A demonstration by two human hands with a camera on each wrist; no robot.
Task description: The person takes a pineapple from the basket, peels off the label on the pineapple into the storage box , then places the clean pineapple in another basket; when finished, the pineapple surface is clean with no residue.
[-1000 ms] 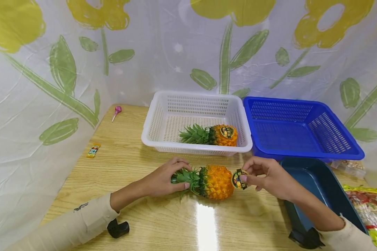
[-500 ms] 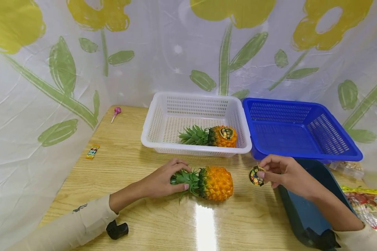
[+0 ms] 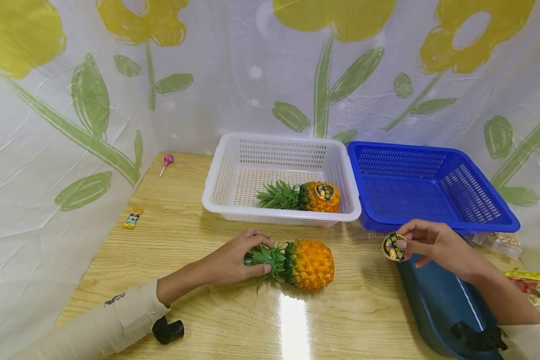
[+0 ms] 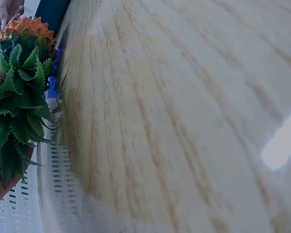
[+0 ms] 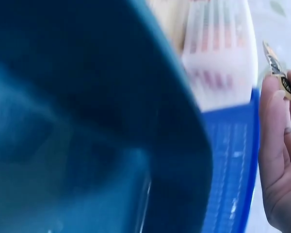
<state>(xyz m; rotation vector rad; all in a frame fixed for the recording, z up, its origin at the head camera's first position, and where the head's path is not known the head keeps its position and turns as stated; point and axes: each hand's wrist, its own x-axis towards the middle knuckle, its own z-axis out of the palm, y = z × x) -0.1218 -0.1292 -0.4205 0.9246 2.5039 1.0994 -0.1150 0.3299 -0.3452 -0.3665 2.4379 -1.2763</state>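
Note:
A pineapple (image 3: pixel 312 263) lies on its side on the wooden table, crown to the left. My left hand (image 3: pixel 236 257) grips its green crown between thumb and fingers; the left wrist view shows the crown leaves (image 4: pixel 24 107) close up. Between thumb and fingertips, my right hand (image 3: pixel 436 247) pinches a round black-and-gold sticker (image 3: pixel 392 247), apart from the fruit and above the left rim of the dark teal tub (image 3: pixel 416 305). In the right wrist view the sticker (image 5: pixel 276 68) appears nearly edge-on. A second pineapple (image 3: pixel 321 196) with a similar sticker lies in the white basket (image 3: pixel 213 195).
A blue basket (image 3: pixel 438 227) adjoins the white one at the back right. Beyond the tub sit a clear bag (image 3: pixel 497 242) and a colourful food packet (image 3: pixel 531 287). At the left are a lollipop (image 3: pixel 167 160) and a small yellow wrapped packet (image 3: pixel 132 219).
The right hand has carried the sticker away from the pineapple's base, to the right and over the tub's edge. The left hand has stayed on the crown.

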